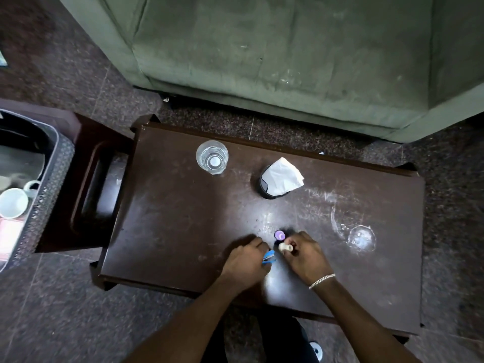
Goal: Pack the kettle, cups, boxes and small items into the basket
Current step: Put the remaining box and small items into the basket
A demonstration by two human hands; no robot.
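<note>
A: Where are we w/ the small items?

B: Both hands are low on the tabletop (183,218), near its front edge. Our left hand (246,260) has its grip curled shut on a blue item (269,256); only a bit of it pokes out toward the right, so we can't say what it is. Our right hand (305,254) has its grip clamped on a cream bottle-like piece (285,247), long axis lying roughly flat, its knobby end pointing left toward the other hand.

A: And the purple cap thing?

B: The purple item (279,235) sits loose on the tabletop, just beyond the right-hand fingers (293,238), touching nothing as far as we can tell. Right hand's nearer to it, but that grip's full.

A: Basket?

B: The basket (52,179) is well off to our left, on a lower stand beside the tabletop, w/ a white cup (13,203) already inside. So our guess: next carry goes leftward, left hand closest to it.

A: Anything else out?

B: A water glass (212,157) and a dark holder w/ tissue (272,184) farther back, both upright, apart from our hands.
</note>
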